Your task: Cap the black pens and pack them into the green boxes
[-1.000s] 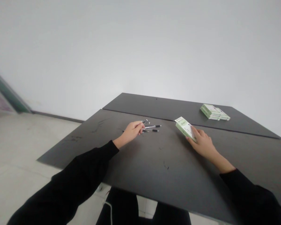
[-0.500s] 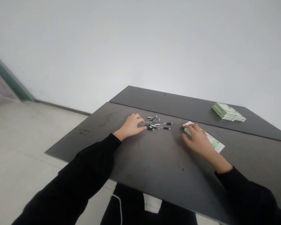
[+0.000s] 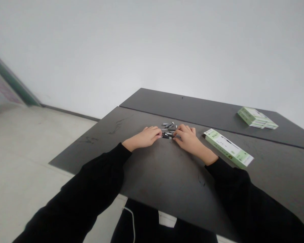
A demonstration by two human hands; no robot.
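Several pens with black parts [image 3: 167,136] lie in a small loose pile on the dark table. My left hand [image 3: 146,137] is closed at their left ends, thumb and fingers pressed on them. From the other side my right hand [image 3: 187,138] has its fingers bent onto the right ends, covering them. Just behind the pens are several short grey and black pieces [image 3: 168,124], too small to make out. A green and white pen box [image 3: 228,146] lies flat to the right of my right hand, with a pen pictured on top.
Farther back on the right, several more green and white boxes [image 3: 257,118] are stacked on the second table [image 3: 192,106]. A seam runs between the two dark tables. A white wall [image 3: 152,44] stands behind them.
My right hand has left the pen box and moved left onto the pens. My left hand has shifted slightly right against them. The box now shows fully, and the view has turned slightly.
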